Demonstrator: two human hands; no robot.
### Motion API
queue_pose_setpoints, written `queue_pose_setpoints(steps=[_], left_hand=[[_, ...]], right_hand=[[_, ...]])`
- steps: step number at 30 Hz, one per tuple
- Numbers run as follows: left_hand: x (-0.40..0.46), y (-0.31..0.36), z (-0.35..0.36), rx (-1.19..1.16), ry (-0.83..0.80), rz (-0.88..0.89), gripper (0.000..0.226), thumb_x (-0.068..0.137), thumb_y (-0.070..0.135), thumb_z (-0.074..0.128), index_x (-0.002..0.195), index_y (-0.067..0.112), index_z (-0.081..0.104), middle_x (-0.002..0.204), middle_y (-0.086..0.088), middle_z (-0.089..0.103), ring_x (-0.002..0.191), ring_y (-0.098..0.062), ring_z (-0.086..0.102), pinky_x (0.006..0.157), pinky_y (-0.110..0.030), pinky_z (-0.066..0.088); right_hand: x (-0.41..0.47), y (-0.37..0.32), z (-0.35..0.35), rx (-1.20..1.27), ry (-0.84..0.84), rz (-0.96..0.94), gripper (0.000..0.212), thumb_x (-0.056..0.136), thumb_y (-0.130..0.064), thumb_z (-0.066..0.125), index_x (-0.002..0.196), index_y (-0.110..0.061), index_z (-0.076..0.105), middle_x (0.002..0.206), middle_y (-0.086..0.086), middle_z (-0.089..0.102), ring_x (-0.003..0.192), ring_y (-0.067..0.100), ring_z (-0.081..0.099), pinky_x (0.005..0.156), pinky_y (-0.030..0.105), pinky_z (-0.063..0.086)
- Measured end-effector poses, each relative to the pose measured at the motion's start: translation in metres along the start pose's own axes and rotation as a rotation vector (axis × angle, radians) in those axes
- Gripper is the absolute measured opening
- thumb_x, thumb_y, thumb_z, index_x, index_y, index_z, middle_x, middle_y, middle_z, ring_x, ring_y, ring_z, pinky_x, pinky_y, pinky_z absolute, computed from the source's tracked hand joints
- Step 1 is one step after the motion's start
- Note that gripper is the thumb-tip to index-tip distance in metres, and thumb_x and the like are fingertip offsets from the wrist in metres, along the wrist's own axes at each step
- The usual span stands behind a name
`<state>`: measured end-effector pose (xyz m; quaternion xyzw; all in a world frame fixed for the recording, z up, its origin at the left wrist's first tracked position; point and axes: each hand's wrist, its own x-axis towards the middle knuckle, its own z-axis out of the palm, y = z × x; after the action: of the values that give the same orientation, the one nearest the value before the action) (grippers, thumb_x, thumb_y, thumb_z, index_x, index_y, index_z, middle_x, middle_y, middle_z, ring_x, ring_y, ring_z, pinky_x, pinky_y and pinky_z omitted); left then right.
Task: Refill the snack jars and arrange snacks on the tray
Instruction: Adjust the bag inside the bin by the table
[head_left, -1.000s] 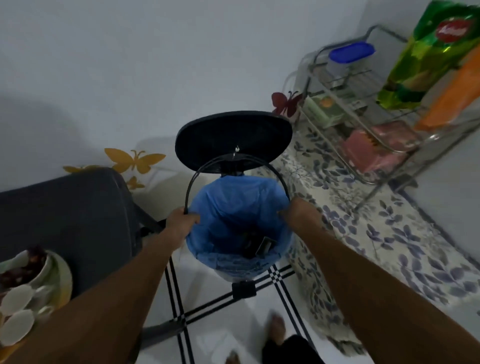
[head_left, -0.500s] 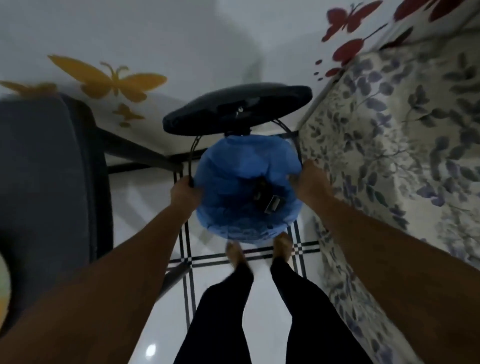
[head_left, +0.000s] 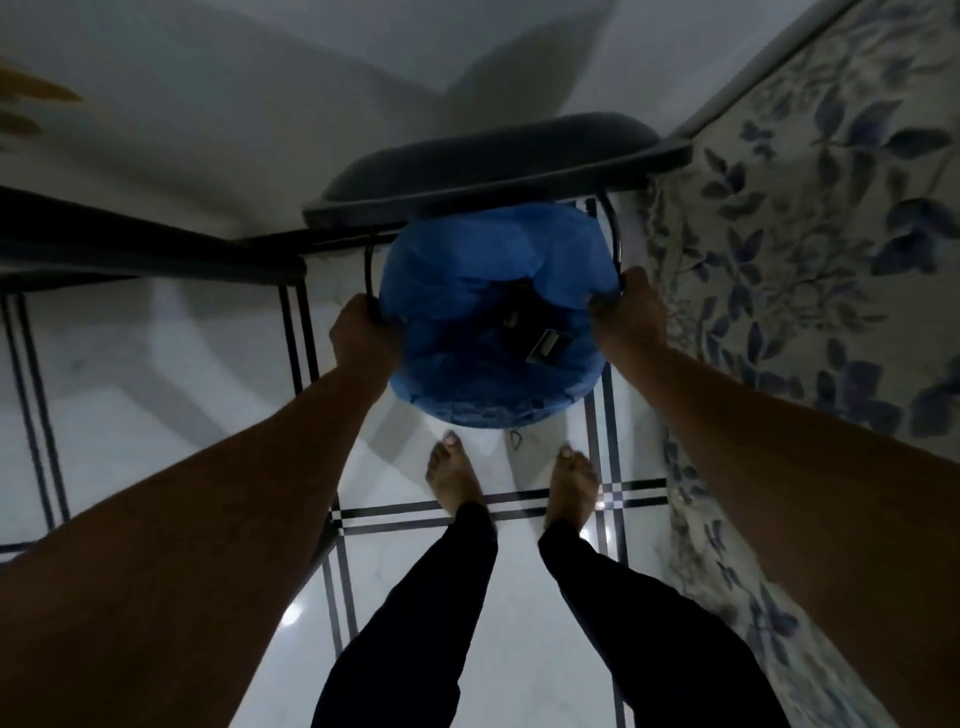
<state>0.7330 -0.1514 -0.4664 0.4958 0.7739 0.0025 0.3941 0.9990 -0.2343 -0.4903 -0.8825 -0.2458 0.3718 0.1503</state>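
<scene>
Head view: both hands (left, right) grip bin liner.

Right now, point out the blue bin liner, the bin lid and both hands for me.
blue bin liner (head_left: 467, 270): head view, upper folded rim.
bin lid (head_left: 493, 156): head view, raised dark underside.
left hand (head_left: 363, 332): head view, back of hand.
right hand (head_left: 631, 314): head view, knuckles.
</scene>
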Motion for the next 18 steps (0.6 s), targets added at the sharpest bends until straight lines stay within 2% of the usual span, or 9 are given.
queue_pose_setpoints(steps=[3, 5, 8, 9, 11, 13, 15, 18], left_hand=[[0.02, -0.009, 0.016, -0.011, 0.006, 0.006, 0.017, 0.092, 0.014, 0.063, 0.108, 0.008, 0.06, 0.098, -0.006, 0.059, 0.092, -0.027, 0.059, 0.074, -0.037, 0.05], [0.028, -0.012, 0.023, -0.049, 0.011, -0.007, 0.021, 0.093, 0.013, 0.061, 0.113, 0.009, 0.059, 0.103, -0.006, 0.06, 0.095, -0.028, 0.058, 0.076, -0.036, 0.049], [0.031, -0.009, 0.026, -0.196, 0.002, -0.064, 0.033, 0.095, 0.019, 0.06, 0.127, 0.013, 0.057, 0.114, -0.007, 0.061, 0.095, -0.023, 0.059, 0.076, -0.034, 0.051], [0.03, -0.006, 0.025, -0.224, -0.005, -0.081, 0.036, 0.096, 0.022, 0.061, 0.13, 0.014, 0.055, 0.116, -0.007, 0.061, 0.091, -0.02, 0.06, 0.071, -0.031, 0.05], [0.023, 0.001, 0.026, -0.224, -0.026, -0.103, 0.044, 0.096, 0.028, 0.063, 0.135, 0.012, 0.05, 0.117, -0.009, 0.06, 0.093, -0.02, 0.061, 0.069, -0.03, 0.049], [0.011, 0.013, 0.022, -0.161, -0.024, -0.104, 0.06, 0.096, 0.035, 0.064, 0.146, 0.012, 0.041, 0.129, -0.012, 0.057, 0.115, -0.032, 0.059, 0.086, -0.041, 0.053], [-0.005, 0.026, 0.013, -0.039, 0.007, -0.076, 0.073, 0.096, 0.04, 0.064, 0.156, 0.016, 0.029, 0.148, -0.015, 0.046, 0.134, -0.037, 0.046, 0.107, -0.053, 0.044], [-0.033, 0.044, -0.01, 0.086, 0.04, 0.011, 0.079, 0.098, 0.041, 0.061, 0.161, 0.016, 0.021, 0.16, -0.014, 0.034, 0.144, -0.036, 0.034, 0.116, -0.051, 0.031]], right_hand=[[0.018, 0.006, 0.018, 0.007, -0.003, -0.004, 0.021, 0.099, -0.029, 0.057, 0.109, -0.015, 0.045, 0.097, 0.006, 0.058, 0.087, 0.031, 0.065, 0.075, 0.052, 0.059], [0.028, 0.009, 0.028, 0.024, 0.004, -0.02, 0.02, 0.099, -0.028, 0.056, 0.107, -0.015, 0.044, 0.092, 0.003, 0.057, 0.084, 0.029, 0.064, 0.069, 0.046, 0.057], [0.038, 0.009, 0.035, 0.065, 0.017, -0.02, 0.018, 0.098, -0.025, 0.055, 0.101, -0.016, 0.04, 0.078, -0.005, 0.049, 0.068, 0.017, 0.054, 0.054, 0.03, 0.04], [0.039, 0.007, 0.036, 0.061, 0.001, -0.011, 0.017, 0.098, -0.024, 0.054, 0.102, -0.016, 0.04, 0.08, -0.004, 0.051, 0.066, 0.014, 0.053, 0.053, 0.027, 0.038], [0.035, 0.004, 0.033, 0.046, -0.064, 0.008, 0.019, 0.098, -0.023, 0.053, 0.11, -0.014, 0.042, 0.092, 0.003, 0.055, 0.073, 0.018, 0.059, 0.055, 0.028, 0.042], [0.026, -0.003, 0.025, -0.004, -0.14, 0.005, 0.035, 0.096, -0.023, 0.056, 0.124, -0.008, 0.044, 0.109, 0.011, 0.057, 0.096, 0.029, 0.062, 0.071, 0.037, 0.053], [0.011, -0.014, 0.01, -0.079, -0.173, -0.047, 0.048, 0.093, -0.026, 0.061, 0.133, -0.006, 0.043, 0.123, 0.016, 0.058, 0.109, 0.034, 0.061, 0.086, 0.041, 0.054], [-0.016, -0.034, -0.022, -0.107, -0.188, -0.156, 0.053, 0.093, -0.028, 0.062, 0.138, -0.007, 0.044, 0.128, 0.017, 0.059, 0.112, 0.033, 0.06, 0.088, 0.039, 0.052]])
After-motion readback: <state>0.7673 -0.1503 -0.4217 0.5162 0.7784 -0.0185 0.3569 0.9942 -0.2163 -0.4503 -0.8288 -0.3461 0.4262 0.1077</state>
